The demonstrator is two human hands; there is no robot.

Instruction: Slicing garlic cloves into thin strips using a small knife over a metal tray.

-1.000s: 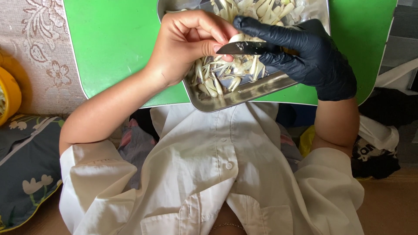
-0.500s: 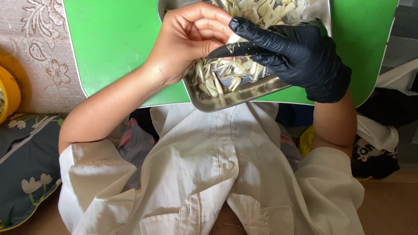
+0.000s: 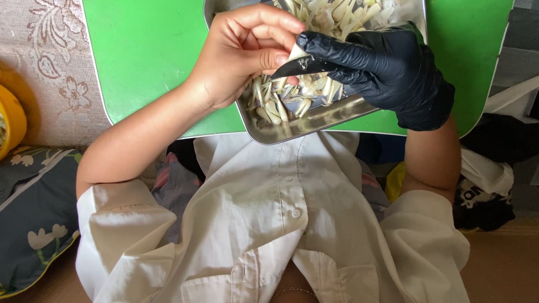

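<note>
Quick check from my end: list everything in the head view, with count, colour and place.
Metal tray: one, silver, on the green board, top centre.
Pale cut pieces: many, cream-white, heaped in the tray.
Green board: one, bright green with a white edge, under the tray.
Small piece: one, white, pinched at the fingertips above the tray.
Knife blade: one, dark, against that piece.
Patterned cloth: one, beige floral, far left.
Yellow object: one, left edge, partly cut off.
Floral cushion: one, dark grey, lower left.
White shirt: one, on the person, bottom centre.
Left hand: bare, holding the small piece.
Right hand: black glove, gripping the knife.
</note>
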